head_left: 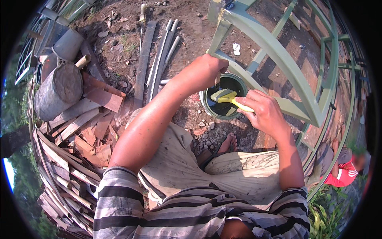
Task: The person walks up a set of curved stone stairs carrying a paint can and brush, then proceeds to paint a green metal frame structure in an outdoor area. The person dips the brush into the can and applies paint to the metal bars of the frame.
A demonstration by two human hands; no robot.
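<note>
My right hand (pixel 263 109) is closed round the yellow handle of a paintbrush (pixel 226 95). The brush's bristles, coated pale green, are over the mouth of a round paint can (pixel 238 115), against its inner left side. Dark liquid shows inside the can, which stands on the ground in front of my feet. My left hand (pixel 210 71) is closed just above the can's far left rim. A thin dark piece points down from its fingers into the can; what it is I cannot make out. A pale green frame (pixel 274 44) of bars rises right beside the can.
Long metal bars (pixel 161 59) and a flat plank (pixel 144 59) lie ahead on the dirt. A heap of wood scraps (pixel 91 139) and a grey bucket (pixel 68 44) are at left. Another person in a red shirt (pixel 341 175) is at far right, beyond the frame's bars.
</note>
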